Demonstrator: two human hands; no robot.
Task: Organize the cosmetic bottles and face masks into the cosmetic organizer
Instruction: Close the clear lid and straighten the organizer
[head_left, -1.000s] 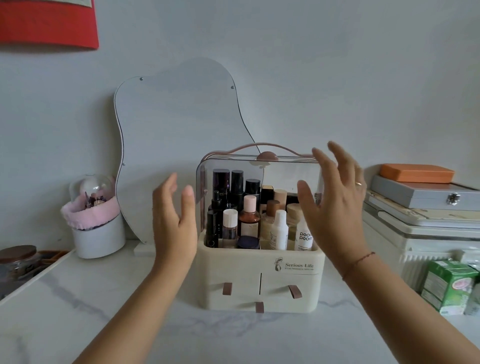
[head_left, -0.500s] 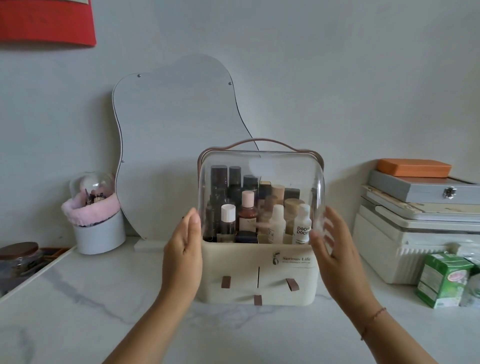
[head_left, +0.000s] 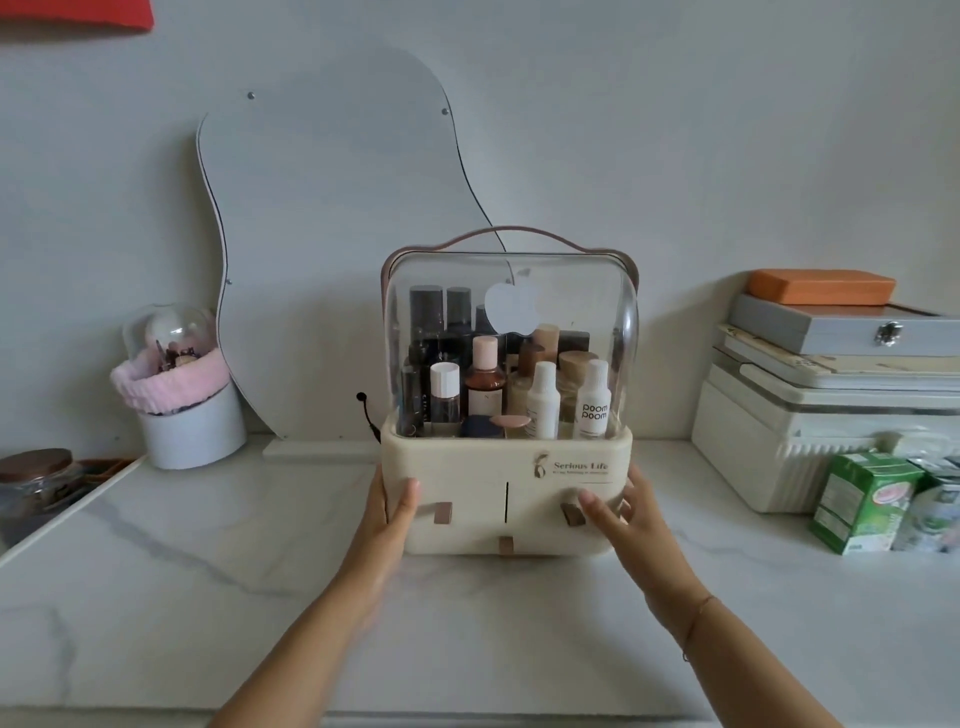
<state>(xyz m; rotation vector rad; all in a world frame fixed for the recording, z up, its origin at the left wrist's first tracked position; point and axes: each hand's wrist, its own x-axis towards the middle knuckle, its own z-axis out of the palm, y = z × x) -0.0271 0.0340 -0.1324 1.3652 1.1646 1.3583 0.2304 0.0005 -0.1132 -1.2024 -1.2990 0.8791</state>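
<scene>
My left hand (head_left: 387, 514) and right hand (head_left: 623, 512) are well apart, each clasping a lower corner of the organizer (head_left: 506, 467). The thumbs lie on its front and the fingers wrap round the sides, and the right thumb sits just beside the right drawer tab (head_left: 571, 514). A second ago both hands were up by the open clear lid (head_left: 511, 291). That lid is now down over the bottles (head_left: 485, 374), which stand upright and packed in the top compartment. The organizer stands on the marble table (head_left: 208, 571) in front of the mirror (head_left: 322, 234). I see no face masks and cannot tell whether they are in the drawers. I judge the sorting nearly done, with only shifting the box left.
</scene>
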